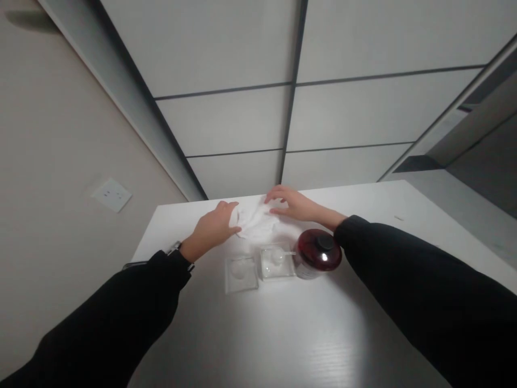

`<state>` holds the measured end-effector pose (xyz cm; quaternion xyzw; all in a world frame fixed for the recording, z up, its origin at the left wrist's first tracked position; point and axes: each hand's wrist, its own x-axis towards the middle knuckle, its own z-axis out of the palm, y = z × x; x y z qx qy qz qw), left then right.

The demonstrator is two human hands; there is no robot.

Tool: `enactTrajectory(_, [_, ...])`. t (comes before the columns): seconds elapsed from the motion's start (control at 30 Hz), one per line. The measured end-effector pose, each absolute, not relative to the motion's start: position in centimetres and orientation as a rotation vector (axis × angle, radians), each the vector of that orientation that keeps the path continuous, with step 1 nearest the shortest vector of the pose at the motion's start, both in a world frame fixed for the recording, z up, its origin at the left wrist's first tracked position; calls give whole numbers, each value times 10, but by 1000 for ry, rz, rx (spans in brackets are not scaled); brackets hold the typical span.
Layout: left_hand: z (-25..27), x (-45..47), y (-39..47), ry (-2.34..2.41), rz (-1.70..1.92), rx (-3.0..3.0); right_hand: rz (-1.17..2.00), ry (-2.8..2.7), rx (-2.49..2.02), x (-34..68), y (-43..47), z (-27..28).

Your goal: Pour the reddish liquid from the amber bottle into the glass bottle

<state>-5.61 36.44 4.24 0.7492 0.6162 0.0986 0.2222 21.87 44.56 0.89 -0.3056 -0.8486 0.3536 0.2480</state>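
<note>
A crumpled white cloth or tissue (256, 218) lies near the far edge of the white table. My left hand (214, 223) grips its left side between thumb and fingers. At the cloth's right side is my right hand (293, 203), its fingers curved and apart, the fingertips close to or touching the cloth. Nearer to me stand two clear square dishes, a left dish (241, 287) and a right dish (278, 277). A small clear spoon or scoop (278, 255) rests at the right dish. Beside it is a clear container with a dark red lid (313, 250) and black knob.
The container stands close under my right forearm. A white panelled cabinet front (238, 126) rises behind the white table (258, 339). On the left wall is a socket (113, 195). A small pale strip (398, 218) lies at the table's right side.
</note>
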Motion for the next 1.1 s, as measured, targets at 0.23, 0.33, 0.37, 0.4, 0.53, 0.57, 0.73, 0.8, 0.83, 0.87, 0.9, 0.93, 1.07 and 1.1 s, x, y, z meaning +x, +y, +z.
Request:
enactTrajectory(0.23, [26, -58, 381, 1197, -78, 2485, 833, -2556, -713, 216, 427, -8])
enactTrajectory(0.33, [12, -64, 382, 1128, -187, 2523, 806, -2600, -692, 221, 427, -13])
enactTrajectory(0.37, [9, -67, 381, 1122, -199, 2535, 801, -2607, -681, 224, 425, -12])
enactTrajectory(0.4, [7, -69, 379, 1121, -199, 2547, 794, -2607, -673, 226, 422, -10])
enactTrajectory(0.53, [9, -74, 370, 1134, -107, 2602, 765, -2581, -641, 233, 403, 0])
enactTrajectory(0.57, [11, -74, 367, 1126, -78, 2616, 759, -2575, -634, 235, 399, 2])
enactTrajectory(0.73, [18, -72, 357, 1051, 83, 2676, 707, -2524, -670, 240, 388, 3])
enactTrajectory(0.8, [19, -72, 354, 1060, 157, 2683, 708, -2531, -673, 241, 390, 2])
enactTrajectory(0.83, [20, -72, 353, 1066, 185, 2681, 716, -2540, -666, 242, 392, 1])
enactTrajectory(0.87, [20, -72, 352, 1069, 206, 2676, 726, -2551, -656, 242, 394, 0])
enactTrajectory(0.9, [20, -73, 352, 1068, 220, 2669, 739, -2561, -645, 242, 397, -2])
enactTrajectory(0.93, [20, -73, 352, 1065, 230, 2660, 754, -2569, -634, 242, 399, -3])
enactTrajectory(1.07, [19, -73, 350, 1037, 252, 2603, 846, -2580, -616, 242, 409, -14])
enactTrajectory(1.1, [18, -72, 350, 1029, 259, 2586, 878, -2575, -618, 243, 410, -17])
